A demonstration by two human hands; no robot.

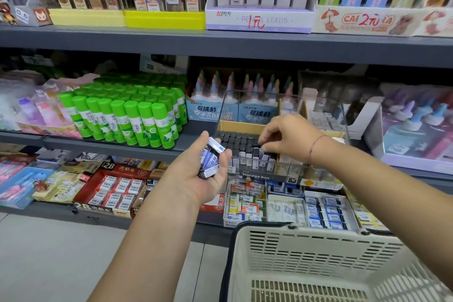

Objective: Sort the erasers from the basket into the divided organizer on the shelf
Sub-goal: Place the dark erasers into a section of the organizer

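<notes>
Person filling a clear organizer (257,176) with erasers (211,162) on a shop shelf (110,148).
The left hand (196,180) cups a handful, palm up, beside the organizer as ready supply. The right hand (289,137) reaches in, fingertips bunched over packed rows; what they pinch is hidden. A cream basket (306,230) waits below in a crowded stationery aisle.

Clear walls ring the organizer (256,176), open only from above.

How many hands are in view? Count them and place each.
2. The left hand holds a bunch of erasers just left of the clear organizer; the right hand reaches down into the organizer's dark rows. No other hand shows.
</notes>
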